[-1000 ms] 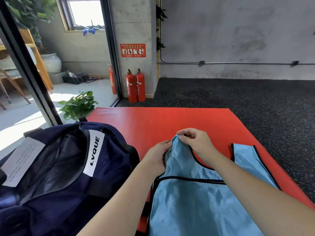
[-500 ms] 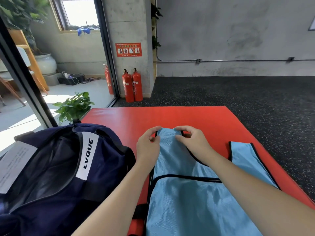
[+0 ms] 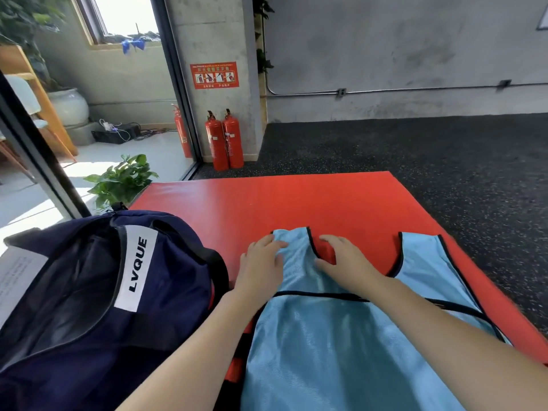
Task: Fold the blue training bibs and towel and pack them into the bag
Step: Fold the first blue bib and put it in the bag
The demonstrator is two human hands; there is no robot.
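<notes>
A light blue training bib with black trim lies spread on the red mat, its two shoulder straps pointing away from me. My left hand rests flat on the left strap with fingers straight. My right hand lies flat beside it, over the neck opening and the strap's inner edge. The navy bag, marked LVQUE on a white label, stands open to the left of the bib, partly on the mat. No towel is in view.
Dark speckled rubber floor surrounds the mat on the far and right sides. Two red fire extinguishers stand by a concrete pillar beyond the mat. A potted green plant sits behind the bag near a glass door frame.
Both hands have let go of the pinched left strap and now lie flat on it. The strap has gone from bunched and lifted to spread flat on the mat.
</notes>
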